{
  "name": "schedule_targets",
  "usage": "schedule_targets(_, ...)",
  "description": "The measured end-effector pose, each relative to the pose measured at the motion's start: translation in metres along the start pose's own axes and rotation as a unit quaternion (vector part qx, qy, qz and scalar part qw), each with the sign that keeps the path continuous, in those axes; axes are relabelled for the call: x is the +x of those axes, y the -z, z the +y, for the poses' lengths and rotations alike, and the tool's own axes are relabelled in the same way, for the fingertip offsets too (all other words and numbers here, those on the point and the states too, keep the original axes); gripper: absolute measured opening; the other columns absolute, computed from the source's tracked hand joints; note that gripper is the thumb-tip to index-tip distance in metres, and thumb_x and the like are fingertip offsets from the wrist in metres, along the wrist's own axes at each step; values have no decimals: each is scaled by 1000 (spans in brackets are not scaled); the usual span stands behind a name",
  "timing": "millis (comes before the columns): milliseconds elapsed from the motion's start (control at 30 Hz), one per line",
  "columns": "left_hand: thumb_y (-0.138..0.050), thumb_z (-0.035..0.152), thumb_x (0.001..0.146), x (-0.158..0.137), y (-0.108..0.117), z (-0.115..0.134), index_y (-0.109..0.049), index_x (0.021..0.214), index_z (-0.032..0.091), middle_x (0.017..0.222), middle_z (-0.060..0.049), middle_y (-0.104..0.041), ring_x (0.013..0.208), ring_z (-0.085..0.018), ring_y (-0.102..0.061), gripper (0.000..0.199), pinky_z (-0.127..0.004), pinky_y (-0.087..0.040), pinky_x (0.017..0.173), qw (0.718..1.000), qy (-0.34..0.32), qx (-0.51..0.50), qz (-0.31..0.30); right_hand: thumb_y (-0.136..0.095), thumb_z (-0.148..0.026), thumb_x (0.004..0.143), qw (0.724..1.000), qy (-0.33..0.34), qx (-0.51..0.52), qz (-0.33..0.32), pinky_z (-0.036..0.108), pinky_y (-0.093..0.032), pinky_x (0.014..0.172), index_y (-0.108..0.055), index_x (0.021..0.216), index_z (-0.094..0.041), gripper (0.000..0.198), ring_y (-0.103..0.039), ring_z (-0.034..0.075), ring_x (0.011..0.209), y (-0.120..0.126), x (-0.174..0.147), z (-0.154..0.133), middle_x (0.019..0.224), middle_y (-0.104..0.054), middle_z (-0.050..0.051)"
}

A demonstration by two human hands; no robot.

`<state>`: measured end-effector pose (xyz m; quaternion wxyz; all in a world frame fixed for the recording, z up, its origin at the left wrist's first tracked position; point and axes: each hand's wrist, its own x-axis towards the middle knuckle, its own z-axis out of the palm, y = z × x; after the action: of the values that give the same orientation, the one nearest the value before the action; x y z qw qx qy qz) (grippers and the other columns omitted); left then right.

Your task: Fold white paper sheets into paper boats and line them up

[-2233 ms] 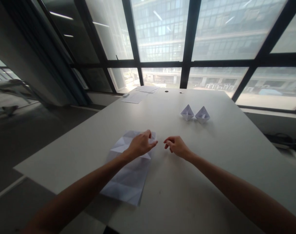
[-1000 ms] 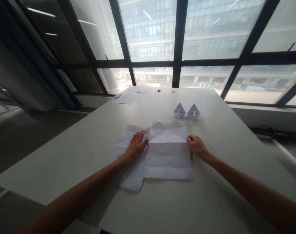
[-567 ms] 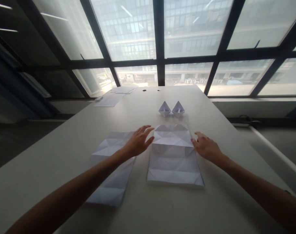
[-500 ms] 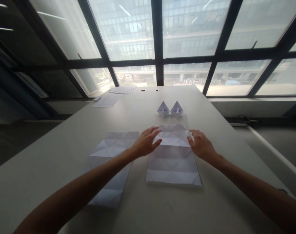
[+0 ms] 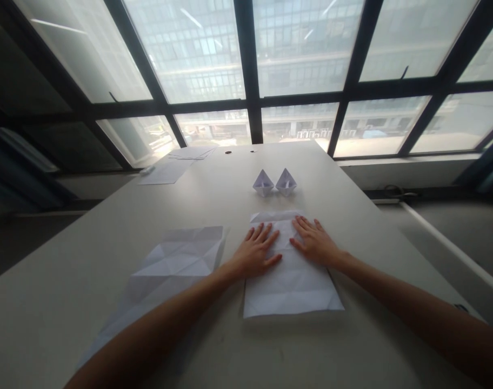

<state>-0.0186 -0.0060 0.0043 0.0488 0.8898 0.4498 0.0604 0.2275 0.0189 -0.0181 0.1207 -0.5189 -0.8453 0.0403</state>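
A creased white sheet of paper (image 5: 291, 294) lies in front of me, its far edge slightly raised. My left hand (image 5: 257, 251) rests flat on its left side with the fingers spread. On the upper right part of the same sheet, my right hand (image 5: 314, 241) presses down, fingers stretched out. Neither hand grips anything. A second creased sheet of paper (image 5: 177, 256) lies to the left, partly hidden by my left forearm. Two folded paper boats (image 5: 263, 183) stand side by side beyond the sheet.
More white papers (image 5: 161, 172) lie at the far left of the white table (image 5: 214, 194), with a small pale object on them. Two dark holes sit near the table's far edge. Large windows (image 5: 303, 48) with dark frames rise behind it.
Both hands have come down from the sheet's sides onto its surface and closer together. The sheet lies flatter. The whole view has shifted slightly.
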Motion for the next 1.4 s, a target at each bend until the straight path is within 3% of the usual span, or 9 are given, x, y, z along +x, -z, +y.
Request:
schedule_targets(433, -38, 73, 90, 0, 5, -3, -23, 156, 22, 161, -7, -18, 150, -26, -15, 85, -41, -13, 121, 999, -43, -31, -4, -40, -43, 97, 1000, -14, 8, 21, 56, -14, 118, -39, 148, -9, 61, -25, 29, 147, 12, -15, 8, 156, -34, 18)
schedule_targets(567, -38, 75, 88, 1, 4, -6, -23, 156, 22, 161, -7, -18, 150, -26, -16, 87, -43, -11, 121, 999, -41, -27, -5, -43, -40, 97, 997, 47, 18, 54, 54, -12, 119, -41, 147, -12, 58, -24, 26, 147, 17, -15, 3, 155, -35, 17)
schedule_targets(700, -39, 77, 86, 2, 5, -8, -21, 156, 21, 161, -7, -19, 150, -26, -16, 92, -41, -14, 121, 999, -39, -27, -7, -43, -51, 96, 993, 111, 34, 2, 55, -15, 118, -34, 151, -15, 66, -25, 27, 147, 19, -16, -1, 156, -33, 16)
schedule_targets(1033, -49, 77, 82, 4, 7, -9, -30, 153, 23, 159, -7, -27, 148, -27, -24, 91, -42, -20, 120, 998, -28, -60, 7, -49, -67, 88, 988, 144, 46, -39, 56, -3, 119, -29, 154, -18, 85, -22, 30, 147, 25, -17, 6, 158, -27, 17)
schedule_targets(1167, -61, 71, 79, 6, 9, -11, -46, 145, 27, 153, -6, -40, 143, -29, -35, 81, -42, -28, 118, 996, -23, -81, 37, -56, -60, 88, 987, 146, 62, -21, 56, -5, 119, -38, 150, -22, 75, -31, 30, 144, 29, -17, 7, 154, -36, 15)
schedule_targets(1400, -68, 46, 85, 8, 4, -18, -73, 114, 31, 126, -2, -67, 125, -24, -57, 33, -35, -42, 109, 979, 3, -167, 115, -56, -35, 94, 984, 147, 96, 26, 46, -23, 119, -63, 130, -26, 38, -49, 23, 134, 26, -14, 11, 140, -56, 8)
